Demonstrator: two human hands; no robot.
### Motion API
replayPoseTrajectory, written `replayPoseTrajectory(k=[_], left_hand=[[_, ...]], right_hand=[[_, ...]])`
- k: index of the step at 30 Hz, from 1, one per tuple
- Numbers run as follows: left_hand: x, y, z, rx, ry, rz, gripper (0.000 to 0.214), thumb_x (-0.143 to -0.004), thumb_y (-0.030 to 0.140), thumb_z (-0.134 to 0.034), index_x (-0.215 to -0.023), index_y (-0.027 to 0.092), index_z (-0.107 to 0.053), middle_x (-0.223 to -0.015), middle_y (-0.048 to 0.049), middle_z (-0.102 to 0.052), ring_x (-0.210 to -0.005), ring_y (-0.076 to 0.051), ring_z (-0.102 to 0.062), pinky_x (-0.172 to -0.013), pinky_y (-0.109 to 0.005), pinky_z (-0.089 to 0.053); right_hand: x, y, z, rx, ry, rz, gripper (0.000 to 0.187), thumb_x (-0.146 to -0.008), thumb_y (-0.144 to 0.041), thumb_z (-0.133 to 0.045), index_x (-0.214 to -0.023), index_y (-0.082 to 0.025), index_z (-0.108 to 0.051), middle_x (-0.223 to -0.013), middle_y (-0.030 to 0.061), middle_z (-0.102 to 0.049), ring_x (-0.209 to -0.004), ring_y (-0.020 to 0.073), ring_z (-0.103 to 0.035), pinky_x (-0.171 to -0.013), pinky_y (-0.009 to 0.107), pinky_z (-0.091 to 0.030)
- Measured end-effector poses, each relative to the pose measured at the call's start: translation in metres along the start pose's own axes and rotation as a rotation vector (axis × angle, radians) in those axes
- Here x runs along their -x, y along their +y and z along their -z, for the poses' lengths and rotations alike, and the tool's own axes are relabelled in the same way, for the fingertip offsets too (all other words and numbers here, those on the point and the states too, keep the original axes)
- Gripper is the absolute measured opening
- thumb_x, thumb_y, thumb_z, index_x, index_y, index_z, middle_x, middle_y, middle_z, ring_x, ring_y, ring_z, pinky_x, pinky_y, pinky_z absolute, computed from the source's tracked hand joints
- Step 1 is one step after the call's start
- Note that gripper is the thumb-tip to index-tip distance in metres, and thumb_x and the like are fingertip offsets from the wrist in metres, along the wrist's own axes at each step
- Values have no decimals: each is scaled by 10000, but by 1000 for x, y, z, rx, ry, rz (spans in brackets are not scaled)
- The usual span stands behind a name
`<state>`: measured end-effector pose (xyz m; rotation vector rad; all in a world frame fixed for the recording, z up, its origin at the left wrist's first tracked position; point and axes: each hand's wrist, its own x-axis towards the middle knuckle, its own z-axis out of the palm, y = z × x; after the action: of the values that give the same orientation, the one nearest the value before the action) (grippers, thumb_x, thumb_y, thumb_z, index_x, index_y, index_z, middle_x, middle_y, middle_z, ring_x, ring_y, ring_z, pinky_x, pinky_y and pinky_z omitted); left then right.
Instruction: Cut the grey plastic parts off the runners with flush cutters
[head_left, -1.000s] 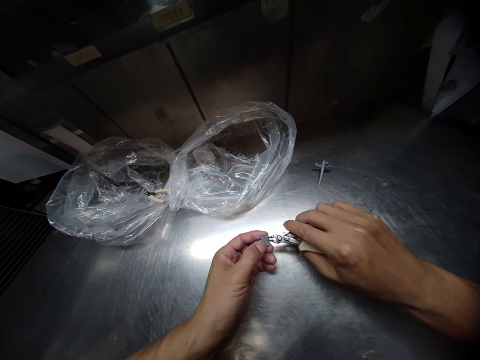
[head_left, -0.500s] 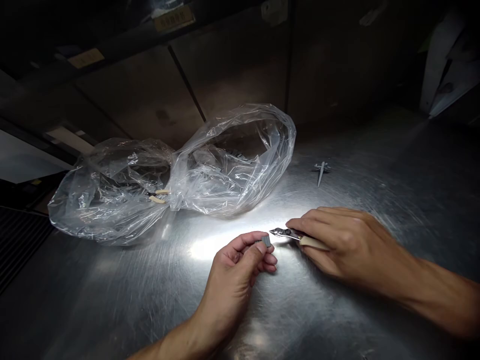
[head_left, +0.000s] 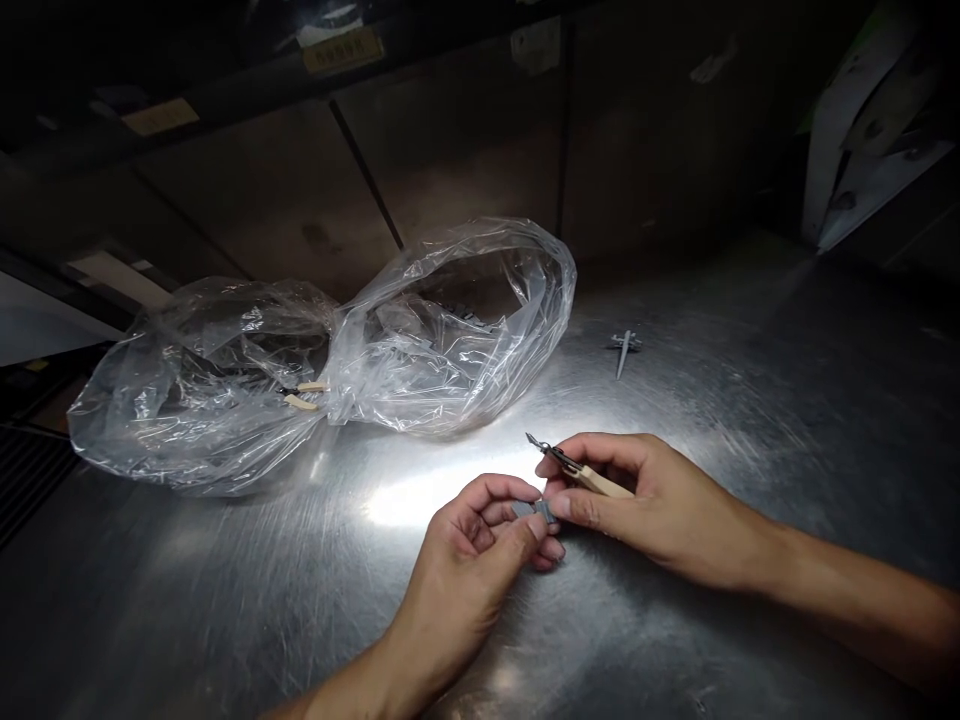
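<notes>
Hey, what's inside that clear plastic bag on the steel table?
Through the clear plastic bag, cream-handled cutters show near its pinched middle, with some grey pieces further in. Creases and glare cover everything else inside, so the rest can't be made out.

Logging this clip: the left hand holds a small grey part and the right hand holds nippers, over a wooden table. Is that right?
No: the table is steel, not wood, per the head view. The left hand holds a small grey part, the right hand nippers.

This looks like a workshop, with a scratched stainless steel workbench (head_left: 750, 400).
</notes>
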<state>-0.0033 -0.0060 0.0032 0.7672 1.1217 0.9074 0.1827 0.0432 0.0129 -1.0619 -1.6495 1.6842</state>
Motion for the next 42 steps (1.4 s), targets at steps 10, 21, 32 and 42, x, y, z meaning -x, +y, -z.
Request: replayPoseTrajectory(k=[10, 21, 32, 42], left_hand=[[1, -2, 7, 1, -53, 3, 192, -859, 315, -736, -945, 158, -668, -802, -26, -725, -713, -134, -689, -741, -287, -550], [0, 1, 5, -28, -52, 41, 238, -876, 353, -704, -920, 124, -653, -796, -67, -739, -689, -154, -697, -696, -297, -557], [0, 2, 7, 1, -111, 60, 228, -899, 363, -665, -912, 137, -636, -771, -45, -703, -663, -137, -653, -700, -298, -524], [1, 0, 6, 23, -105, 66, 223, -888, 362, -673, -888, 145, -624, -734, -27, -682, -627, -126, -641, -675, -282, -514]], right_hand=[[-1, -3, 3, -76, -33, -90, 284, -800, -448, -737, -945, -210, -685, -829, 7, -680, -805, 182, -643, -758, 319, -511], [-1, -1, 2, -61, -14, -90, 300, -808, -452, -730, -971, -207, -675, -813, 5, -665, -792, 175, -637, -734, 311, -510], [0, -2, -2, -138, -43, -89, 327, -804, -468, -741, -978, -206, -651, -805, 5, -669, -788, 176, -650, -751, 316, -520], [0, 2, -1, -134, -58, -63, 227, -845, -383, -712, -983, -216, -645, -798, -12, -667, -770, 153, -649, -734, 283, -514]])
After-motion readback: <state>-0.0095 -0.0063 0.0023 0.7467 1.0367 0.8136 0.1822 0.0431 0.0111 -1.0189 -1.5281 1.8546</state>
